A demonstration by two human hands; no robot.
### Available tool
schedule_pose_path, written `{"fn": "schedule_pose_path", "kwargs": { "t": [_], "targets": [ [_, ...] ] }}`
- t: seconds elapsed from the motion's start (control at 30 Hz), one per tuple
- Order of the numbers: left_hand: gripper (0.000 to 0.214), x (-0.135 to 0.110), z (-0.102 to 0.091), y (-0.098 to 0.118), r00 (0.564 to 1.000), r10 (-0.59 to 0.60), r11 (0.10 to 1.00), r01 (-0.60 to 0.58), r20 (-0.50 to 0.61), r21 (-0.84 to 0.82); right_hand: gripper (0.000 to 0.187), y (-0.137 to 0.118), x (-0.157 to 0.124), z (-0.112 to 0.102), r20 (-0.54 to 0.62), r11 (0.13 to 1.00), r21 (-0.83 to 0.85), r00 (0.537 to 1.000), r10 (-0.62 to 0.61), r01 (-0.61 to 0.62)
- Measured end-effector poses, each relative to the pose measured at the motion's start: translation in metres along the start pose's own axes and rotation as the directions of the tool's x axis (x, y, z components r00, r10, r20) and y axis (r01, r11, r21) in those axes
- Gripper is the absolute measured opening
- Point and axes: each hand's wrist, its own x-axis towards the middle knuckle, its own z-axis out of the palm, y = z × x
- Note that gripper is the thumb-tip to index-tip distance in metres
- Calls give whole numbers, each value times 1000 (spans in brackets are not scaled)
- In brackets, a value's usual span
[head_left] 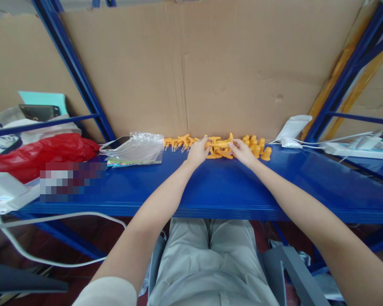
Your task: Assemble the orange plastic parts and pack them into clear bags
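Note:
Both my hands reach to the back of a blue shelf point(230, 187), into a pile of small orange plastic parts point(219, 149). My left hand point(198, 152) has its fingers curled around one orange piece at the pile's left side. My right hand point(242, 151) pinches another orange piece at the pile's right side. A row of branched orange parts point(178, 141) lies to the left of my hands. Several stubby orange parts point(258, 147) stand to the right.
A clear plastic bag point(137, 146) and a phone point(116, 142) lie left of the parts. A red bag point(35, 155) sits further left. White cables and a power strip point(357, 146) lie at the right. Cardboard point(226, 63) backs the shelf.

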Motion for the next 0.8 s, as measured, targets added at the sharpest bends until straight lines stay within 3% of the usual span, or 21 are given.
{"fn": "schedule_pose_path", "kwargs": {
  "t": [0.2,0.47,0.7,0.8],
  "targets": [
    [30,-1,-5,3,1000,-13,999,13,-11,37,42,-3,-2,-3,37,991,124,998,55,-59],
    [45,-2,-4,4,997,-57,998,56,-58,-18,49,1,1,-6,78,989,149,997,-26,14],
    [45,-1,-4,5,997,-59,997,57,-56,-42,56,-1,0,-13,23,974,-53,975,-219,220],
    [45,-1,-3,5,996,-61,996,57,-62,-62,57,-1,0,-13,9,970,-79,973,-230,230]
  ]
}}
